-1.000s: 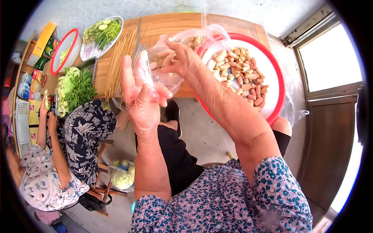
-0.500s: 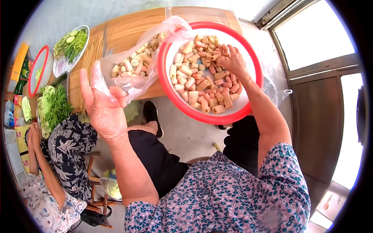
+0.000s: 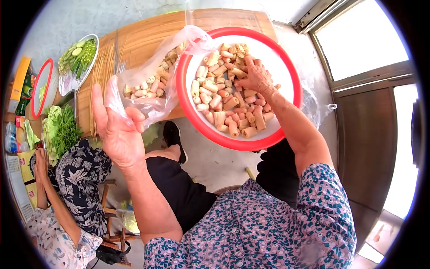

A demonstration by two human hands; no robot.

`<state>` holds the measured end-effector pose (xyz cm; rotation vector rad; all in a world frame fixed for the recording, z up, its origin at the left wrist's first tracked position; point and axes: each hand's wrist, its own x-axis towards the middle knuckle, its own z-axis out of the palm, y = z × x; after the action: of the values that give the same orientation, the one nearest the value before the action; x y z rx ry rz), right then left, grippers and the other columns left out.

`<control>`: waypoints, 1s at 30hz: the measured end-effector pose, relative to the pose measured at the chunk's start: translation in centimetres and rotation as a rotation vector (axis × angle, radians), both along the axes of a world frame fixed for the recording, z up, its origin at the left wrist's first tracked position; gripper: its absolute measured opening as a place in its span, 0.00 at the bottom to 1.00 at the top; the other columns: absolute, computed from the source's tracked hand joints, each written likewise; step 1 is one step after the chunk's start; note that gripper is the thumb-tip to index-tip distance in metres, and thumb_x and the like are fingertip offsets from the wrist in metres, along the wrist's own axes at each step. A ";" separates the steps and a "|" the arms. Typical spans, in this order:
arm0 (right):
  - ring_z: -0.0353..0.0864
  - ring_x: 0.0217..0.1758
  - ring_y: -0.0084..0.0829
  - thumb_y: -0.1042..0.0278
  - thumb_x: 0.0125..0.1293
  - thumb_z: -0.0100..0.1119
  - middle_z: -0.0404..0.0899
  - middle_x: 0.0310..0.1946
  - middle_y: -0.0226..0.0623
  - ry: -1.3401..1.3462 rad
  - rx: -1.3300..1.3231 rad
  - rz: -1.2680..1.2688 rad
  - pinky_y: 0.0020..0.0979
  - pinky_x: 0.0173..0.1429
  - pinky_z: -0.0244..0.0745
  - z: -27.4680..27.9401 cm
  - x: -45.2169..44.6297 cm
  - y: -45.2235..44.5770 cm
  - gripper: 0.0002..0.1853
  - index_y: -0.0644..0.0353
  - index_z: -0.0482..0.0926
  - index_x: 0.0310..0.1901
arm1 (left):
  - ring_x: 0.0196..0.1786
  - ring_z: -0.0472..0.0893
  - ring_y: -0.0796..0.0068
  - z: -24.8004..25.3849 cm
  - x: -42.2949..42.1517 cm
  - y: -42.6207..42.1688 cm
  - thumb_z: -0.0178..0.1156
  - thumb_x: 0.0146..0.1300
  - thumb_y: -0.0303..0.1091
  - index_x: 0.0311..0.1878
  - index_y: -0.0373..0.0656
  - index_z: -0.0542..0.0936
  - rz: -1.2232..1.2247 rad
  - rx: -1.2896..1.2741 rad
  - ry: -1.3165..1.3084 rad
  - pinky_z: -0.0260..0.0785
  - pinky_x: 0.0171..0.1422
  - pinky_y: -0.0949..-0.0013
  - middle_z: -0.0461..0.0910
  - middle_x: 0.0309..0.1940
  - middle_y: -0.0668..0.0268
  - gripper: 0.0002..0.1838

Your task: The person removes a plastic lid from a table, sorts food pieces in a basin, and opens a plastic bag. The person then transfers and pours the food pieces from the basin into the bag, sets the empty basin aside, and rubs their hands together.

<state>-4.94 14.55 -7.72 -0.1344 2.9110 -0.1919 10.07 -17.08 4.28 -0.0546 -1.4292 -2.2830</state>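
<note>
A white basin with a red rim sits at the table edge, holding many short pink and beige sausage-like pieces. My right hand rests on those pieces with its fingers spread; whether any piece is gripped under the palm is hidden. On the left, a clear plastic bag holds more of the same pieces. Its mouth edge is caught by the fingers of my left hand, the film stretched over them while one finger points up. The bag's other edge laps over the basin rim.
Thin wooden skewers lie on the wooden table. To the left are a plate of cut vegetables, leafy greens and a red-rimmed container. Another person's hands are at lower left. A door stands right.
My right hand has moved left and slightly down across the pieces, its fingers now more spread. My left hand still has the bag edge. The basin sits slightly further left and lower in view.
</note>
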 end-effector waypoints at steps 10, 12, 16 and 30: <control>0.71 0.53 0.53 0.47 0.38 0.73 0.66 0.52 0.57 -0.068 -0.114 0.124 0.44 0.55 0.70 0.5 0.4 -0.6 0.43 0.48 0.68 0.59 | 0.27 0.75 0.74 0.3 -0.3 0.0 0.58 0.62 0.42 0.71 0.39 0.51 -0.001 0.028 -0.031 0.63 0.23 0.78 0.56 0.69 0.48 0.39; 0.71 0.54 0.52 0.47 0.37 0.73 0.66 0.51 0.57 -0.131 -0.042 0.166 0.44 0.54 0.71 0.3 1.4 -0.6 0.40 0.50 0.71 0.56 | 0.27 0.76 0.74 0.1 -0.4 0.0 0.57 0.62 0.41 0.70 0.39 0.52 -0.019 0.033 -0.019 0.63 0.23 0.78 0.56 0.68 0.48 0.38; 0.79 0.42 0.45 0.55 0.44 0.70 0.80 0.32 0.49 -0.109 -0.263 0.100 0.39 0.46 0.74 -0.4 2.4 -0.3 0.25 0.52 0.78 0.45 | 0.27 0.76 0.74 -0.3 -0.6 -0.2 0.56 0.63 0.37 0.69 0.37 0.54 -0.043 0.069 -0.011 0.63 0.24 0.78 0.60 0.67 0.48 0.35; 0.80 0.24 0.31 0.80 0.54 0.57 0.78 0.23 0.43 -0.621 -1.641 -0.187 0.28 0.30 0.79 11.0 4.3 0.3 0.09 0.71 0.77 0.37 | 0.26 0.79 0.77 -0.9 -1.2 1.0 0.57 0.64 0.38 0.65 0.34 0.62 -0.152 0.141 -0.077 0.65 0.23 0.81 0.79 0.43 0.52 0.30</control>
<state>-0.60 14.89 3.24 -0.0256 1.4764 -2.0540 8.89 -16.05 3.38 -0.0324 -1.3382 -2.5294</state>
